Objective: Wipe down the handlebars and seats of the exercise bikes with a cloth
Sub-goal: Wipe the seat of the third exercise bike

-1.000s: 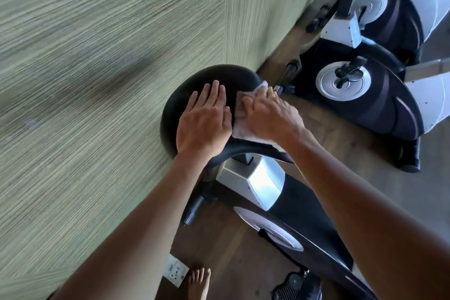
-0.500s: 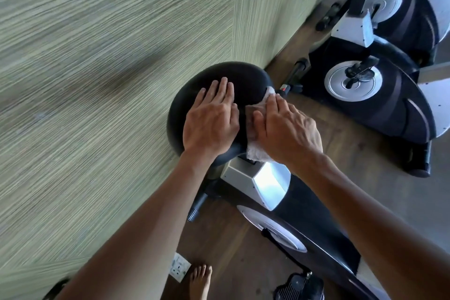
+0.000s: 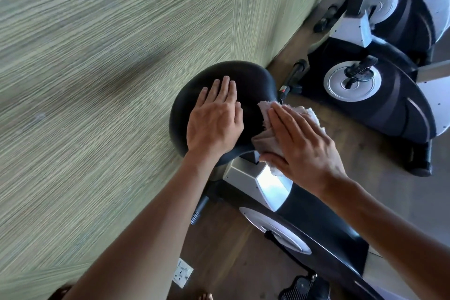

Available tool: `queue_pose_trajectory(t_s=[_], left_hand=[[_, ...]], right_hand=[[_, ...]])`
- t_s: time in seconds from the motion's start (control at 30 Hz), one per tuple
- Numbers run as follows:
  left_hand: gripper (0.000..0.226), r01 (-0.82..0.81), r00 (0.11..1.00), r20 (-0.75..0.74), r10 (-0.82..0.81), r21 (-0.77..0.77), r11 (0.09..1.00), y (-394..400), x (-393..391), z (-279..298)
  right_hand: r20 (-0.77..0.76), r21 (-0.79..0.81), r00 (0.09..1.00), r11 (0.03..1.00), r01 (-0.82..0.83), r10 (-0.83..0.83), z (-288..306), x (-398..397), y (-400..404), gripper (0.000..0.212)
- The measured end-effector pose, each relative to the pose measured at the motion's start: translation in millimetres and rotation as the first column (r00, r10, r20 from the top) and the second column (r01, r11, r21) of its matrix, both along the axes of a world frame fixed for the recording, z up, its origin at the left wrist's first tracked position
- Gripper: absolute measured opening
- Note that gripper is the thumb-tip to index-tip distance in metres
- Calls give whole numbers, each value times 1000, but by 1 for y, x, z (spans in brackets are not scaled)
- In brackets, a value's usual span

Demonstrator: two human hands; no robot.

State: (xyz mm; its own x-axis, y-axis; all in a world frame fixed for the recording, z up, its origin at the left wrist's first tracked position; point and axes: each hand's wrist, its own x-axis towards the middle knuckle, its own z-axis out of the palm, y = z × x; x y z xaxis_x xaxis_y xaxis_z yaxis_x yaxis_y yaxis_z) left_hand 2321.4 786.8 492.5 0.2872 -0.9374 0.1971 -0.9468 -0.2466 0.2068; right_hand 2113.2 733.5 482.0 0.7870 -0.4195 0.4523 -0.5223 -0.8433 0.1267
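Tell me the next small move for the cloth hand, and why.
Probably sweep the right hand with the cloth leftward across the black bike seat. The cloth sits at the seat's right edge, partly overhanging, while the left hand rests flat on top, steadying it.

A wall (image 3: 97, 68) covered in a green material with fine streaks fills the left side of the view, and a vertical seam (image 3: 235, 7) divides it into panels. The floor (image 3: 365, 165) is made of brown wooden boards, and daylight falls on it from the right. A white socket (image 3: 182, 273) sits low where the wall meets the floor.
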Motion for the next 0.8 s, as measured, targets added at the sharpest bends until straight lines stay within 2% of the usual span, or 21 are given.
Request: queue_pose_trajectory(t_s=[0.2,0.47,0.57,0.7,0.8], left_hand=[[56,-1,1000,0,1,27,1000,1,0,-3],[57,46,999,13,-46,21,999,-5,9,-5],[56,71,997,3,-71,18,997,-4,10,-4],[48,4,997,75,2,-89,996,1,8,-3],[40,-14,992,119,37,-189,982,10,3,-6]], right_hand=[[-93,-92,995,996,22,-30,-2,14,2,85],[-55,-272,998,962,11,-27,-8,14,-2,86],[-43,-312,998,949,33,-49,-12,17,-1,92],[-35,-393,987,911,130,-156,-14,22,2,101],[-12,-479,981,862,167,-196,-17,21,5,98]])
